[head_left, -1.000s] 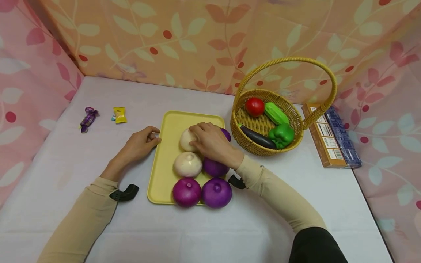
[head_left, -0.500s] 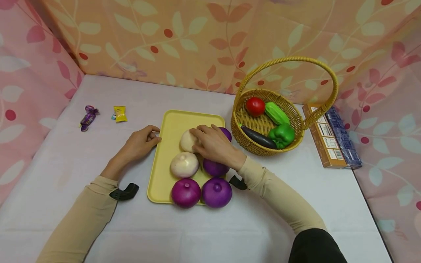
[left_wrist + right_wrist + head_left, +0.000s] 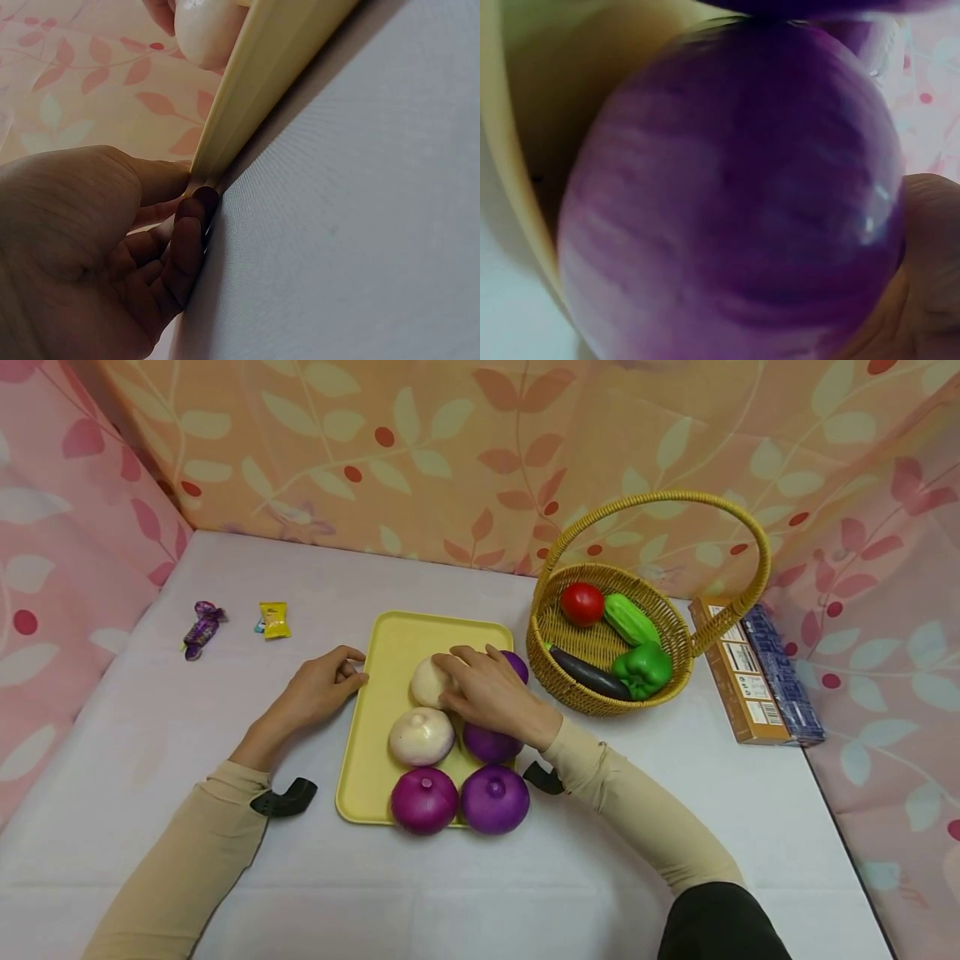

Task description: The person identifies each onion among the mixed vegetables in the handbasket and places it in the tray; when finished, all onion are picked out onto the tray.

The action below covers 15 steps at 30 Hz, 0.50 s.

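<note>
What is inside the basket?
Inside the basket you can see a red tomato, a light green cucumber, a dark eggplant and a green pepper. Anything lying underneath them is covered, so it cannot be seen.

We are resting our left hand (image 3: 318, 687) low with its fingers curled inward, while our right hand (image 3: 487, 687) is reaching forward, palm down, fingers bent, both forearms angling inward.
</note>
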Tool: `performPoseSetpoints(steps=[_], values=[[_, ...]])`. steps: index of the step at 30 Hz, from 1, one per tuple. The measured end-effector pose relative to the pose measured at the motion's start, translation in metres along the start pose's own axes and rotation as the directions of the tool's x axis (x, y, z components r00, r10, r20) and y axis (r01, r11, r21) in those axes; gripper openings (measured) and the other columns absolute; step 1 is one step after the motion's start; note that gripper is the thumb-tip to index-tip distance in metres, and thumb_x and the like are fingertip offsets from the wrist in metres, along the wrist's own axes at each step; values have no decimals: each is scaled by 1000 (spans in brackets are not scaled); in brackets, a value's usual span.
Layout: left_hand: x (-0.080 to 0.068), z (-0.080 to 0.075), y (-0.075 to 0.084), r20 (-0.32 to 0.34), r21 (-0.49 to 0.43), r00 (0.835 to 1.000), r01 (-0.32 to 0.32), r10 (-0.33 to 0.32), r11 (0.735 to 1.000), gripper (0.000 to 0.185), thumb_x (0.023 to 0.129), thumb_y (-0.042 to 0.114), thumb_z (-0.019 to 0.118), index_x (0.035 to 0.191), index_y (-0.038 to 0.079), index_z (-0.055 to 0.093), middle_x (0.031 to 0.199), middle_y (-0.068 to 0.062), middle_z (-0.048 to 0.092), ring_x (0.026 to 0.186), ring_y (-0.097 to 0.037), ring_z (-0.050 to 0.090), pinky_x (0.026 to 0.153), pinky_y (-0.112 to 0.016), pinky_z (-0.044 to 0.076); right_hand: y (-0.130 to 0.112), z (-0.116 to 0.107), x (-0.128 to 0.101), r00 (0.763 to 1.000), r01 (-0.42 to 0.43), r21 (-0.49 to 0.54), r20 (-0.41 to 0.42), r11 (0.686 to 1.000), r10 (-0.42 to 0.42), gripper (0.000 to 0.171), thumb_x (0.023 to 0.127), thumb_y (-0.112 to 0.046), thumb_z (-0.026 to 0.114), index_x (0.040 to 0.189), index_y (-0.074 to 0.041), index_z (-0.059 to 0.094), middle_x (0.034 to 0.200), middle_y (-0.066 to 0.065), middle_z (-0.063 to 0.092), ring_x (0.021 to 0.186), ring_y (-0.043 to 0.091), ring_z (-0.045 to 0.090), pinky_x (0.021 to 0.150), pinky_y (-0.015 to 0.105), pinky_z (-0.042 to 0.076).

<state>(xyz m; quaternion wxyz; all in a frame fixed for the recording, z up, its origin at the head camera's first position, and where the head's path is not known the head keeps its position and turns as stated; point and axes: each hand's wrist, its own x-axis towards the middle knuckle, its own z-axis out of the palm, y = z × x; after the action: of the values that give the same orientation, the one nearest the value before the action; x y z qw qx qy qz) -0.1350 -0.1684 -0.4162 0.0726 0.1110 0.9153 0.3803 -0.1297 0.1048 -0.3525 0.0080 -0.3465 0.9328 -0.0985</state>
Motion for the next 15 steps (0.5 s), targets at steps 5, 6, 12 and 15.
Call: performPoseSetpoints(steps=[5,6,12,15], values=[[0,1,0,-13,-7,1000,-7,7,1000,36,99,22,57,127,0,55,93,-11,64,78,-17,53,71,-29,39,0,-5,-5,1000,-19,-7,-15,1000,19,50,90,-28,67,136,-11,55,134,15,59,130,27,52,110,59,34],[1,1,0,-10,-7,1000,-6,6,1000,36,99,22,57,127,0,55,93,-12,64,78,-18,54,72,-30,40,0,-7,-7,999,-27,-8,-23,1000,26,50,90,-28,67,136,-11,55,134,15,59,130,27,51,110,58,33],[1,-2,-1,25,17,999,21,-21,1000,37,100,24,55,129,1,54,98,-14,65,84,-22,56,76,-33,41,4,-19,-29,993,-55,-14,-106,998,53,46,92,-29,67,133,-10,58,133,17,59,129,29,53,114,58,29],[1,-4,3,30,32,999,18,-19,999,38,101,25,54,129,-1,54,99,-15,65,86,-24,57,77,-36,43,9,-25,-49,981,-80,18,-175,997,81,45,92,-30,68,132,-10,60,133,15,59,127,30,54,115,57,29]])
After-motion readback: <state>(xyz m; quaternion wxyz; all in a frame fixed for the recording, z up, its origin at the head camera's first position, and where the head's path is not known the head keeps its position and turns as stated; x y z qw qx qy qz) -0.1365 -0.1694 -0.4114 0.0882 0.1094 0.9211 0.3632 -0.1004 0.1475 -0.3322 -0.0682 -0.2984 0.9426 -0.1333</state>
